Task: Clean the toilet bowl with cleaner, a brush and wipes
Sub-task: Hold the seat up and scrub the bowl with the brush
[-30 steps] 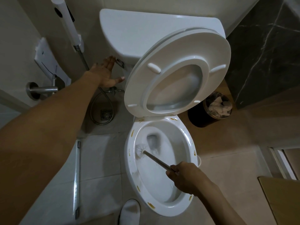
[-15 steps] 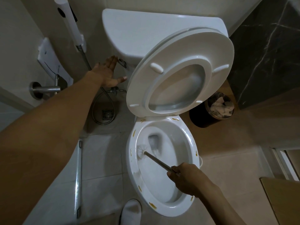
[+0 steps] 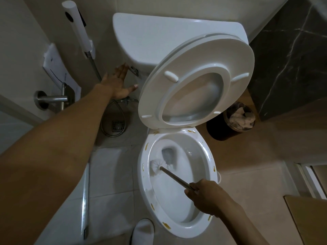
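Brush (image 3: 158, 166) head against bowl (image 3: 210, 154) left wall; right hand (image 3: 206, 196) gripping handle.

Your right hand (image 3: 207, 195) grips the brush (image 3: 157, 166) inside the bowl (image 3: 177, 225); your left hand (image 3: 118, 84), fingers spread, reaches the flush lever (image 3: 133, 70).

White toilet bowl (image 3: 208, 157) with yellow-brown spots round the rim — white-headed brush (image 3: 158, 165), black bin (image 3: 219, 129), dark white-veined marble wall (image 3: 290, 55)
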